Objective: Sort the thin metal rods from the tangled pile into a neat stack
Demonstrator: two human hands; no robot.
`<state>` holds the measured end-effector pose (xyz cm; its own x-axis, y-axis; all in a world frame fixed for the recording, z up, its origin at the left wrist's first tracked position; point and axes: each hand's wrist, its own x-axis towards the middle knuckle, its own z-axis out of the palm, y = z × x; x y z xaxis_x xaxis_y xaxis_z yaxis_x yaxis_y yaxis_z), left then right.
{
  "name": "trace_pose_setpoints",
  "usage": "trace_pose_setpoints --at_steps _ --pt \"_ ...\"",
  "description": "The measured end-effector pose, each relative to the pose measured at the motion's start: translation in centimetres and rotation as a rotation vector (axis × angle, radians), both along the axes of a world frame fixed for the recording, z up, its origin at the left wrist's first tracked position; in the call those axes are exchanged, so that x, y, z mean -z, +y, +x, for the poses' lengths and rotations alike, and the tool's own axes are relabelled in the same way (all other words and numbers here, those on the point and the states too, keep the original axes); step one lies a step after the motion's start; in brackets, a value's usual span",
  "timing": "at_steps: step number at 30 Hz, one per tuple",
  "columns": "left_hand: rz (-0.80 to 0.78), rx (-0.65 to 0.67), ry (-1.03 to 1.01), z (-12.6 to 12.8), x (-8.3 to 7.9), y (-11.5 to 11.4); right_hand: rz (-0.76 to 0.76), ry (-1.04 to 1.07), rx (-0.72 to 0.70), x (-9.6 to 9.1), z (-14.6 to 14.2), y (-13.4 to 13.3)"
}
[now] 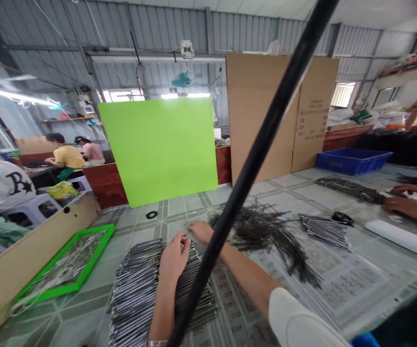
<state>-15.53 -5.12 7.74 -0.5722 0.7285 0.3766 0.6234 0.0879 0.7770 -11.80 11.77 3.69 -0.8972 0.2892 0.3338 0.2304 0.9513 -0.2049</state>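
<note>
My left hand [174, 258] is over a wide row of thin metal rods [132, 289], its fingers curled and the thumb close to the fingertips. My right hand [201, 233] meets it at the far end of the row, fingers closed in a pinch. Whatever lies between the fingertips is too small to make out. To the right of my hands spreads a loose heap of dark thin strips [262, 231]. A few thin light sticks [184, 218] lie just beyond my fingers.
A black pole [259, 144] crosses the view. At left lies a green-framed tray [94, 255] of small parts; a black ring [152, 215] is behind. More rods [324, 231], a blue bin [353, 161] and a co-worker's hands [407, 205] are at right. Green board [161, 149] behind.
</note>
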Motion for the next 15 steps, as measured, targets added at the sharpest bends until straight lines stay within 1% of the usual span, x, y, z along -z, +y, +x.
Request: trace_pose_setpoints --at_steps 3,5,8,10,13,14,15 --pt "-0.041 0.018 0.014 0.0 0.2 0.0 0.028 -0.008 0.010 0.2 -0.1 0.3" --pt "-0.021 0.032 -0.037 -0.1 0.4 0.1 0.033 0.014 -0.012 -0.1 0.4 0.3" --pt "0.060 0.057 -0.088 -0.2 0.5 0.4 0.019 0.089 -0.036 -0.9 1.7 -0.3" --pt "0.144 0.059 -0.161 0.2 0.5 0.8 -0.083 0.254 -0.046 -1.6 3.1 -1.3" --pt "0.269 0.108 -0.389 1.8 0.7 1.7 -0.389 0.584 -0.130 -2.8 5.7 -3.7" --pt "0.313 0.135 -0.451 2.7 0.7 2.0 -0.476 0.646 -0.162 -3.3 6.6 -4.6" --pt "0.346 0.175 -0.510 3.5 0.9 2.4 -0.529 0.670 -0.178 -3.7 7.5 -5.5"
